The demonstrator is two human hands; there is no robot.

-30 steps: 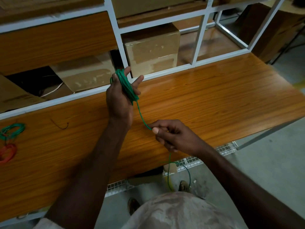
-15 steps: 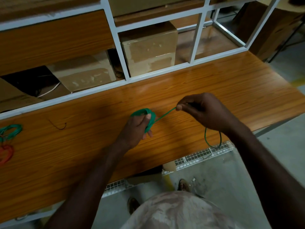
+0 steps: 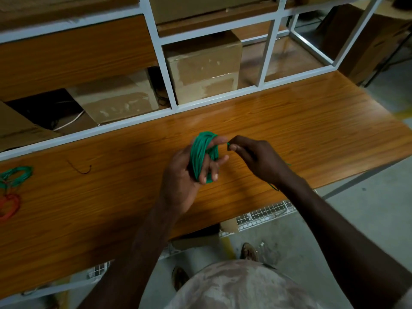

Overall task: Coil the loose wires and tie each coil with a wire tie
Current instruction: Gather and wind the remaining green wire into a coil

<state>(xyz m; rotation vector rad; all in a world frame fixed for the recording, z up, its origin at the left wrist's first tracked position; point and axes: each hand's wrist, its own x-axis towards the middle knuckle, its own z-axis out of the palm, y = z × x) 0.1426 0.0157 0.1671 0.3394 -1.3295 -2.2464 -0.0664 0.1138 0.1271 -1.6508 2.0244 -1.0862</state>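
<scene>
Storeroom workbench [image 3: 289, 121], boxed shelving [image 3: 202, 63]

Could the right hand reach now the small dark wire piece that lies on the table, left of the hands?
Probably not directly. The right hand pinches the green wire's end beside the coil, and the left hand and forearm lie between it and the dark wire piece. The left hand is nearer.

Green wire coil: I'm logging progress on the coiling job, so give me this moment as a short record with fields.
coil: green wire coil, wound round the left hand's fingers, above the wooden bench
left hand: holds the coil
right hand: pinches the green wire right beside the coil
wire tie on this coil: none visible
finished coils: green coil and red coil lie at the bench's left end
loose piece: short dark wire on the bench
</scene>
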